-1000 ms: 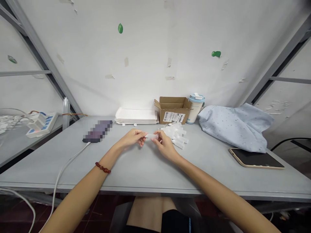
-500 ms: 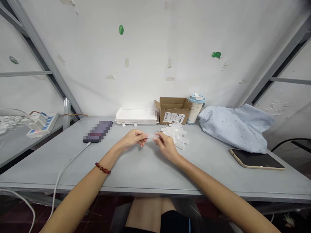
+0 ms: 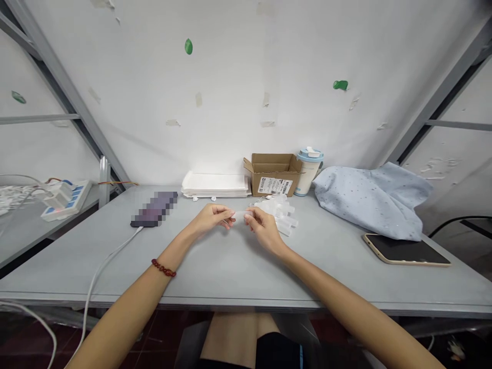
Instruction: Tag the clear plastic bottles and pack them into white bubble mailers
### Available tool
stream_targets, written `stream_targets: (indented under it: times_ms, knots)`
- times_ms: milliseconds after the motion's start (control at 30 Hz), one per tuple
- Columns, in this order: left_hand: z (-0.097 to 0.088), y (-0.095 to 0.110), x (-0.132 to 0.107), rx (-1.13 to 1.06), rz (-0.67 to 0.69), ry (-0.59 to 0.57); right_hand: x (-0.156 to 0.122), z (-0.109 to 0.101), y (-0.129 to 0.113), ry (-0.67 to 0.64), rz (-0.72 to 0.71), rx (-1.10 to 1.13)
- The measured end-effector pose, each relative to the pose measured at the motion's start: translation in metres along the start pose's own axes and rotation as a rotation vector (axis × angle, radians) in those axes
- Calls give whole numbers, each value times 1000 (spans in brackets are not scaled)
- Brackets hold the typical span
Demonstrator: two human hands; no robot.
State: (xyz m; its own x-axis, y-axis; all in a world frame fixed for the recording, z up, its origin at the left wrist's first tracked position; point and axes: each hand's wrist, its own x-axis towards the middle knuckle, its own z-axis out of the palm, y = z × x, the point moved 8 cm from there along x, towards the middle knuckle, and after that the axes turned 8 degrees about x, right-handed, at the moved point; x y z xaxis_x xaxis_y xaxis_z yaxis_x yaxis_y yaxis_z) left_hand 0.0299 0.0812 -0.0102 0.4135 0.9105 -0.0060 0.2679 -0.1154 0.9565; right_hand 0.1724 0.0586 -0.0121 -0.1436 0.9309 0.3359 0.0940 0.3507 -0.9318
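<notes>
Together, left hand (image 3: 209,219) and right hand (image 3: 263,229) pinched on a tube (image 3: 240,213), perhaps plastic, beside its pile (image 3: 283,215).

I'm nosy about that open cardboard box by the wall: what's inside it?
The box stands open, but only its inner back wall shows; its front wall hides the bottom, so any contents cannot be seen. Clear tubes lie on the table before it.

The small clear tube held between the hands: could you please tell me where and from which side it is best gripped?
Probably at its two ends, one from each side: the small clear tube lies level and crosswise above the table, and the left hand and right hand each pinch an end, leaving its thin middle free.
</notes>
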Motion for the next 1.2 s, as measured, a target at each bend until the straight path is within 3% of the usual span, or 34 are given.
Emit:
stream_targets:
  times_ms: [233, 633, 900, 1200]
  knots:
    - [11, -3, -4, 40, -94, -130, -3, -2, -10, 28, -93, -72]
    - [2, -1, -3, 79, -73, 19, -3, 1, -11, -5, -77, -185]
    - [3, 14, -6, 309, 119, -78, -1, 0, -1, -32, 20, -128]
    - [3, 21, -9, 404, 172, -27, 1, -2, 4, -18, 79, -20]
